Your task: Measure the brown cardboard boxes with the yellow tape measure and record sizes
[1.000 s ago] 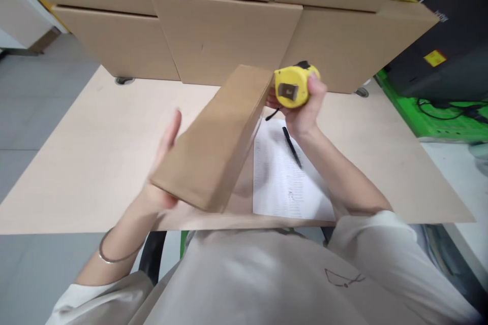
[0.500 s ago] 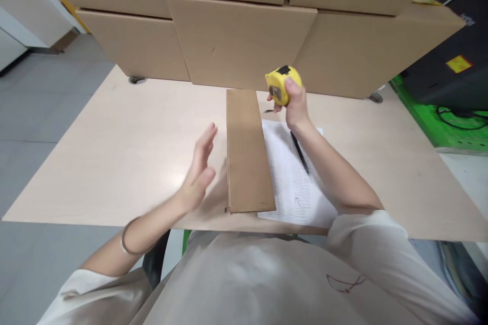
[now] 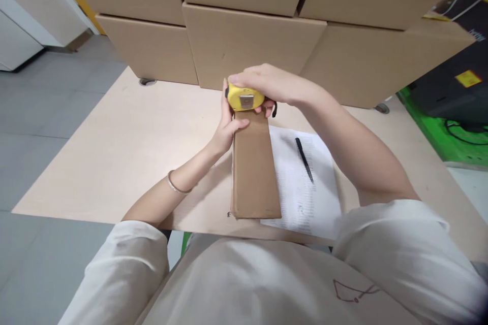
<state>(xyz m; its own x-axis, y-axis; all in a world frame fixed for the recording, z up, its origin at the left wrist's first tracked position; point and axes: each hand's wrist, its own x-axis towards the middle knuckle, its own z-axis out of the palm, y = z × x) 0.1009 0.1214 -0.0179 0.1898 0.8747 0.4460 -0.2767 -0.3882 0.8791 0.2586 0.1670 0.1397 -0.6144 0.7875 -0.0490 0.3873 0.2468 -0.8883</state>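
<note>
A long narrow cardboard box (image 3: 253, 167) lies flat on the light wooden table (image 3: 125, 147), pointing away from me. At its far end my right hand (image 3: 267, 84) is closed over the top of a yellow tape measure (image 3: 244, 99). My left hand (image 3: 225, 129) reaches up beside the box's far left corner, with its fingers against the left side of the tape measure. The left fingertips are partly hidden behind the tape measure.
A printed sheet of paper (image 3: 308, 183) with a black pen (image 3: 304, 159) on it lies right of the box. Large stacked cardboard boxes (image 3: 251, 35) line the table's far edge. A green bin (image 3: 442, 127) and a black machine (image 3: 453, 86) stand at the right.
The box went from held tilted in my left hand to lying flat on the table. My right hand brought the tape measure to its far end and my left hand moved up to it.
</note>
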